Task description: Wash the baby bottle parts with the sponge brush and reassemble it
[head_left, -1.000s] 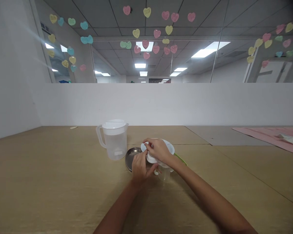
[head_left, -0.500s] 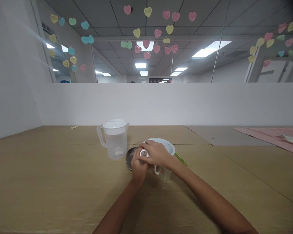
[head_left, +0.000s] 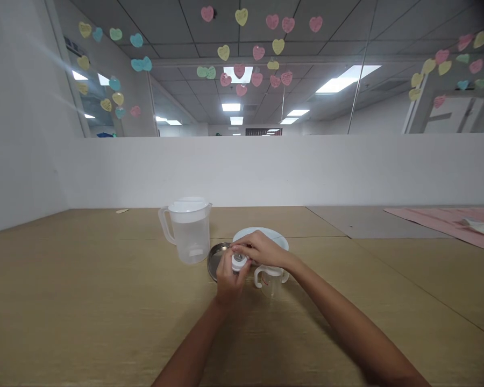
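A small white ring-shaped cap with a clear centre is held between both hands. My left hand wraps its fingers round its left side. My right hand is closed on its upper right side, fingertips touching the left hand's. Just right of and below the hands stands a clear cup with two white handles. Behind the left hand lies a round metal dish, partly covered. A white plate sits behind the right hand, which hides part of it.
A translucent lidded pitcher stands left of the dish. The wooden table meets a white wall. A flat wooden piece lies at the back left, and a pink cloth with a pale item on it at the back right.
My right hand has shifted right and up off the cap's top, so more of the white cap and the cup shows. The green handle beside the plate is now hidden.
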A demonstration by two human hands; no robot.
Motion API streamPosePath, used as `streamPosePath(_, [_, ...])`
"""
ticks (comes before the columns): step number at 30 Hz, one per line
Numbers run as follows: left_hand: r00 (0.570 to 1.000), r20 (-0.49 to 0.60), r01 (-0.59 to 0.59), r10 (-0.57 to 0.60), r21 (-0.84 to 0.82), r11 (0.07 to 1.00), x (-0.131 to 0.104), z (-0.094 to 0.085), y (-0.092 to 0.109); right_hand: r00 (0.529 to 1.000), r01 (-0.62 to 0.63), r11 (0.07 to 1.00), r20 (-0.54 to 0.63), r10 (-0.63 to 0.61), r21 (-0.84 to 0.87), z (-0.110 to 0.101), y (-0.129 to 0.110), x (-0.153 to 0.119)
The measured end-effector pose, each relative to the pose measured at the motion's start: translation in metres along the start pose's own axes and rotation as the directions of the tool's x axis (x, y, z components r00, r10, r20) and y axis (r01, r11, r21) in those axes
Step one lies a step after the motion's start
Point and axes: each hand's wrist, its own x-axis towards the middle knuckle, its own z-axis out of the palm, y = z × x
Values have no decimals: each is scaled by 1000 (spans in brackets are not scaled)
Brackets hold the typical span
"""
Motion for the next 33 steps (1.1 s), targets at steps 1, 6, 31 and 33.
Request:
streamPosePath(1, [1000,-3,-17,17,-1,1000,0,0,0,999,-29,997,25,28,67,0,3,0])
streamPosePath(6, [998,4,-55,55,8,998,-1,0,-1,980,-184,945,127,155,271,1,15,0])
streamPosePath(31, [998,-59,9,-8,6,1000,-3,-1,-12,956,-293,743,182,229,601,15,25,5])
streamPosePath(33, [998,-62,14,-14,4,1000,-4,-1,-12,955,-297,739,188,230,605,15,25,5])
